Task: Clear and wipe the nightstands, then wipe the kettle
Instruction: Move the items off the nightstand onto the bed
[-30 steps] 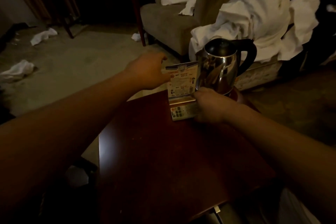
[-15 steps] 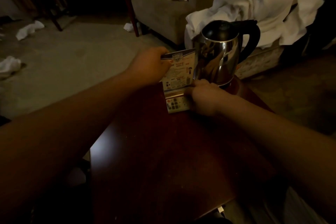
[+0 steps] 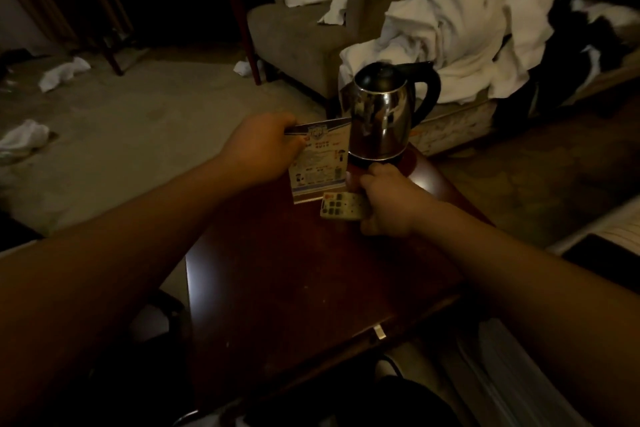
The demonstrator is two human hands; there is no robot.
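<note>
A steel kettle [image 3: 381, 114] with a black lid and handle stands on its base at the far end of the dark red nightstand [image 3: 294, 270]. Just left of it stands a printed card in a clear stand [image 3: 320, 163]. My left hand [image 3: 263, 149] grips the card's upper left edge. My right hand [image 3: 384, 204] holds a pale remote control [image 3: 341, 206] with dark buttons, low over the nightstand in front of the kettle's base.
A beige armchair [image 3: 304, 31] with white cloths stands behind the nightstand. A heap of white linen [image 3: 460, 28] lies on a bed base at the back right. Crumpled white cloths [image 3: 62, 73] litter the carpet at left. A mattress edge [image 3: 519, 357] sits at the lower right.
My left hand has closed on the card's top edge. My right hand has pulled the remote toward me, out from under the card stand.
</note>
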